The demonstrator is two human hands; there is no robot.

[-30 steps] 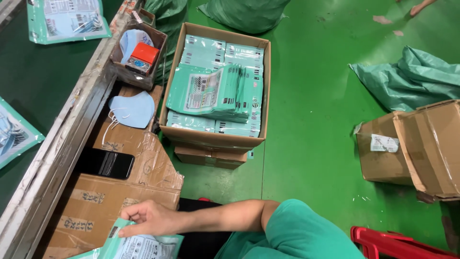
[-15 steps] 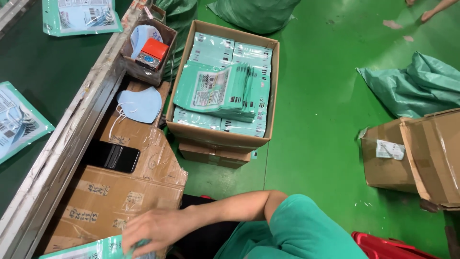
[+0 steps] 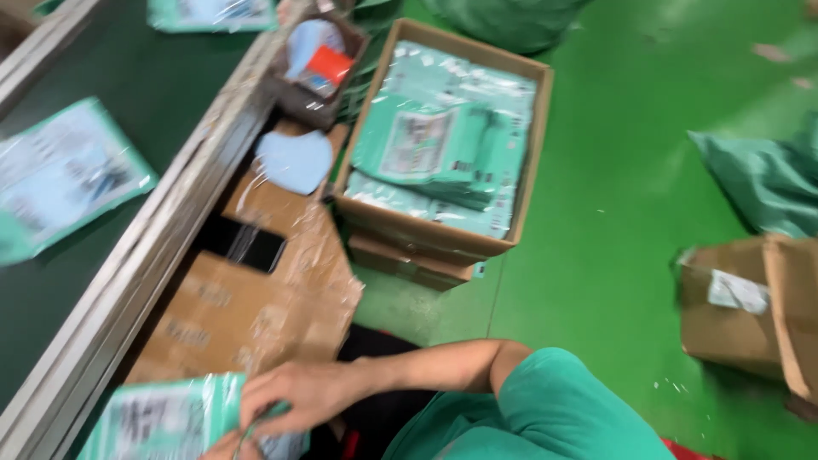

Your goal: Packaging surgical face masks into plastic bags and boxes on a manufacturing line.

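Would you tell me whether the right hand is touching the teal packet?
Touching: the head view shows the right hand with fingers lying on the teal packet.

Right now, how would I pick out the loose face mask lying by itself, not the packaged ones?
Start at the big open cardboard box full of teal packets in the middle of the green floor. Just to its left, beside the conveyor's metal rail, lies the pale blue face mask on flattened cardboard. Unlike the shiny teal packets around it, it is bare, unwrapped, plain and rounded.
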